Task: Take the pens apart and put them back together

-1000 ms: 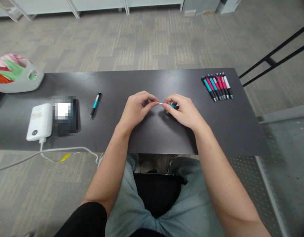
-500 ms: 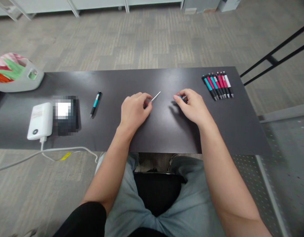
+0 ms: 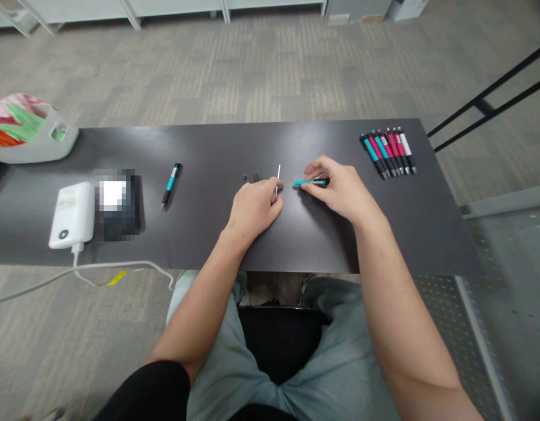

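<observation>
My left hand (image 3: 256,204) is closed on a thin whitish pen refill (image 3: 279,171), which sticks up past the fingertips. Just beyond its knuckles lie small dark pieces (image 3: 245,178), partly hidden by the hand. Across a short gap, my right hand (image 3: 333,184) pinches a teal pen barrel (image 3: 308,182) with a black section; the barrel lies sideways, one end facing the left hand. To the left, a teal and black pen (image 3: 170,186) rests alone on the table. Several pens (image 3: 387,153) in teal, magenta and white sit in a row at the right.
The dark table (image 3: 208,240) carries a white power bank (image 3: 71,215) with a cable (image 3: 121,264) hanging over the front edge. Beside it is a blurred-out dark object (image 3: 117,204). A white basket (image 3: 66,143) with colourful contents stands at the far left.
My left hand has moved right, uncovering small dark pieces, and the refill now points more upright. My right hand has shifted slightly left, with more of the teal barrel showing.
</observation>
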`<state>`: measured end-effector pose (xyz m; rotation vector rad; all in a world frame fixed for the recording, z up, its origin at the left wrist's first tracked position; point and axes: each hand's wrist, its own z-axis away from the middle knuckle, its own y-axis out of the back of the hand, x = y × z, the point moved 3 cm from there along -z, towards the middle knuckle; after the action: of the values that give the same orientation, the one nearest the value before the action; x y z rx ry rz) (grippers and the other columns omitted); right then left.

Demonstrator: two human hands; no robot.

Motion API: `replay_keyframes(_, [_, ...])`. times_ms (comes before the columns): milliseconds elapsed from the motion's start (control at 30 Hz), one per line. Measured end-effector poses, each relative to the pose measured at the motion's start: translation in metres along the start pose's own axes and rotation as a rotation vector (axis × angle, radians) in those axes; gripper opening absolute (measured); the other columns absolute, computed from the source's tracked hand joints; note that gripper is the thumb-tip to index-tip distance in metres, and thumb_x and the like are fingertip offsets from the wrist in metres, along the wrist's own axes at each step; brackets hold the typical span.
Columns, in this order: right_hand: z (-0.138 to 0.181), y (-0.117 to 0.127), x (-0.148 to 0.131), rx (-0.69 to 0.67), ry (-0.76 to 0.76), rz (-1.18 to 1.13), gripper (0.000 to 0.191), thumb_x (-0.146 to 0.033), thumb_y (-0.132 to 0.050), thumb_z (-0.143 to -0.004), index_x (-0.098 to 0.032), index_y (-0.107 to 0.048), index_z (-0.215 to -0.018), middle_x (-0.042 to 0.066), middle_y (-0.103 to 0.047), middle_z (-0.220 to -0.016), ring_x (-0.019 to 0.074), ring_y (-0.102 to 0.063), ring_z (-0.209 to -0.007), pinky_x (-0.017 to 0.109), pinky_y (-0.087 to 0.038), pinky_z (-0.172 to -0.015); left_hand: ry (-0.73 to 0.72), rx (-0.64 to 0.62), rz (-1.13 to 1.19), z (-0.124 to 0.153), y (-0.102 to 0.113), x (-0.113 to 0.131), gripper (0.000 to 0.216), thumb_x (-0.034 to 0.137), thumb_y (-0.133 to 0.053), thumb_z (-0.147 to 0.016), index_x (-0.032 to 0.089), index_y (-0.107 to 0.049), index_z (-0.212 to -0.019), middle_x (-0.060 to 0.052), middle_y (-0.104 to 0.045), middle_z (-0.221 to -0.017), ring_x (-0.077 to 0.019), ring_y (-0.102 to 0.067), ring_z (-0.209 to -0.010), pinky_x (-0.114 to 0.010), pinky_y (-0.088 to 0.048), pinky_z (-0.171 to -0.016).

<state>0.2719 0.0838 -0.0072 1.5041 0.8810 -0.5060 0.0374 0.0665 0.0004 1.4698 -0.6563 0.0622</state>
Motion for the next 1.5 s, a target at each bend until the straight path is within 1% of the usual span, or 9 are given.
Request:
replay_keyframes(233, [-0.002,-0.002,-0.019,-0.027,0.010,0.213,0.043,-0.022,-0.082,-0.095,-0.033,-0.068,-0.134,0.006,-0.096,-0.112,0.0347,-0.087,-0.094,0.049,-0.067,-0.092,0.061,0.325,0.175,0.000,0.032,-0.036,0.016,0.031,-0.073,-0.109,0.027,-0.087,-0.116,-0.001,-0.083,-0.088,-0.0240,-0.074,-0.082,-0.038,-0.055,-0.081])
replay_keyframes(367, [-0.001,-0.002,-0.026,-0.022,0.030,0.273,0.047,-0.025,-0.082,-0.096,-0.035,-0.069,-0.139,0.005,-0.097,-0.113,0.0354,-0.087,-0.092,0.047,-0.065,-0.085,0.118,0.420,0.216,0.001,0.045,-0.064,0.015,0.032,-0.074,-0.106,0.028,-0.087,-0.112,-0.001,-0.080,-0.085,-0.0221,-0.068,-0.077,-0.037,-0.053,-0.077])
replay_keyframes(500, [-0.001,0.003,-0.036,-0.013,0.022,0.321,0.051,-0.025,-0.085,-0.095,-0.037,-0.068,-0.141,0.004,-0.097,-0.113,0.0381,-0.088,-0.097,0.048,-0.066,-0.086,0.138,0.442,0.239,0.002,0.047,-0.076,0.016,0.033,-0.075,-0.104,0.027,-0.088,-0.111,0.000,-0.079,-0.083,-0.0210,-0.065,-0.073,-0.037,-0.052,-0.075])
replay_keyframes(700, [-0.002,0.006,-0.048,-0.060,-0.036,0.375,0.057,-0.015,-0.080,-0.089,-0.033,-0.067,-0.142,0.005,-0.096,-0.113,0.0410,-0.088,-0.100,0.054,-0.066,-0.092,0.134,0.429,0.247,0.001,0.045,-0.076,0.013,0.032,-0.077,-0.104,0.027,-0.088,-0.109,0.000,-0.078,-0.083,-0.0214,-0.065,-0.074,-0.036,-0.053,-0.076])
replay_keyframes(867, [-0.003,0.002,-0.048,-0.088,-0.045,0.270,0.053,-0.016,-0.080,-0.090,-0.034,-0.064,-0.137,0.005,-0.094,-0.107,0.0353,-0.086,-0.090,0.053,-0.068,-0.098,0.131,0.428,0.266,-0.001,0.043,-0.076,0.010,0.030,-0.080,-0.104,0.027,-0.087,-0.108,0.001,-0.075,-0.082,-0.0205,-0.065,-0.075,-0.035,-0.053,-0.079])
replay_keyframes(1033, [-0.002,0.002,-0.054,-0.057,-0.049,0.215,0.056,-0.018,-0.083,-0.094,-0.034,-0.066,-0.144,0.008,-0.094,-0.112,0.0350,-0.085,-0.094,0.054,-0.068,-0.102,0.131,0.435,0.262,-0.003,0.042,-0.077,0.008,0.029,-0.080,-0.104,0.027,-0.087,-0.107,0.000,-0.076,-0.083,-0.0207,-0.065,-0.075,-0.035,-0.053,-0.079])
replay_keyframes(1167, [-0.002,0.006,-0.055,-0.019,-0.017,0.167,0.046,-0.015,-0.078,-0.088,-0.031,-0.071,-0.131,0.005,-0.094,-0.110,0.0316,-0.086,-0.093,0.051,-0.069,-0.101,0.125,0.421,0.279,-0.004,0.042,-0.078,0.010,0.030,-0.080,-0.104,0.027,-0.089,-0.108,0.000,-0.079,-0.085,-0.0203,-0.065,-0.075,-0.035,-0.054,-0.079])
replay_keyframes(1333, [-0.004,0.024,-0.036,0.216,0.052,-0.026,0.024,-0.041,-0.087,-0.099,-0.031,-0.074,-0.116,0.007,-0.091,-0.112,0.0365,-0.089,-0.110,0.058,-0.072,-0.104,0.137,0.421,0.296,-0.004,0.043,-0.080,0.011,0.029,-0.078,-0.104,0.027,-0.088,-0.109,0.000,-0.080,-0.088,-0.0205,-0.065,-0.076,-0.036,-0.054,-0.079])
replay_keyframes(1500, [-0.005,0.025,0.000,0.228,-0.053,-0.085,0.052,-0.075,-0.084,-0.108,-0.034,-0.077,-0.139,0.010,-0.088,-0.118,0.0381,-0.087,-0.113,0.062,-0.074,-0.102,0.104,0.358,0.249,-0.003,0.040,-0.066,0.010,0.029,-0.078,-0.107,0.027,-0.088,-0.110,-0.003,-0.082,-0.095,-0.0241,-0.070,-0.083,-0.040,-0.056,-0.086])
